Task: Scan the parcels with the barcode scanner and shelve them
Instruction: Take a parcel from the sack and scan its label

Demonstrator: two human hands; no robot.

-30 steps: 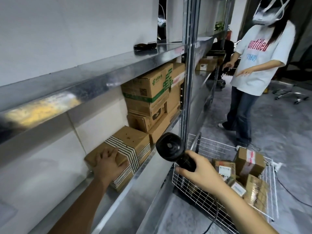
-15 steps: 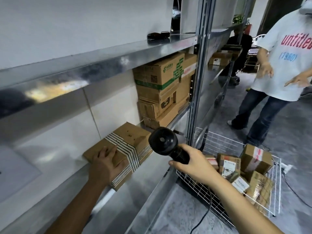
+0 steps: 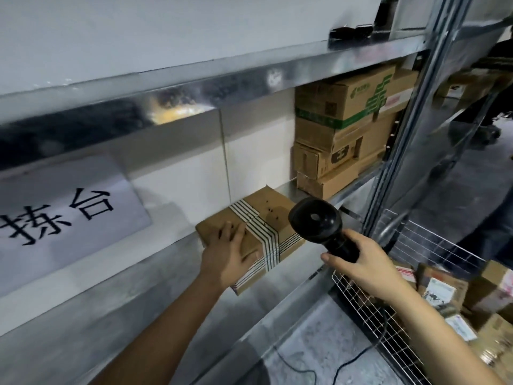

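Observation:
A flat brown parcel (image 3: 270, 215) wrapped with striped tape lies on the metal shelf (image 3: 172, 279). My left hand (image 3: 229, 255) lies on its near left end, fingers spread over the top and thumb at the front edge. My right hand (image 3: 361, 266) grips the handle of a black barcode scanner (image 3: 316, 220), its head raised just right of the parcel. More parcels (image 3: 444, 295) lie in a wire basket (image 3: 369, 309) at the lower right.
A stack of cardboard boxes (image 3: 344, 129) fills the shelf's far right end. A white sign (image 3: 63, 218) with black characters leans on the wall at left. An upright steel post (image 3: 402, 134) stands by the basket. The scanner cable (image 3: 341, 365) trails on the floor.
The view has swung left and down, bringing the wall sign in and the person in the white shirt mostly out. My left hand stays on the striped parcel; my right hand still holds the scanner.

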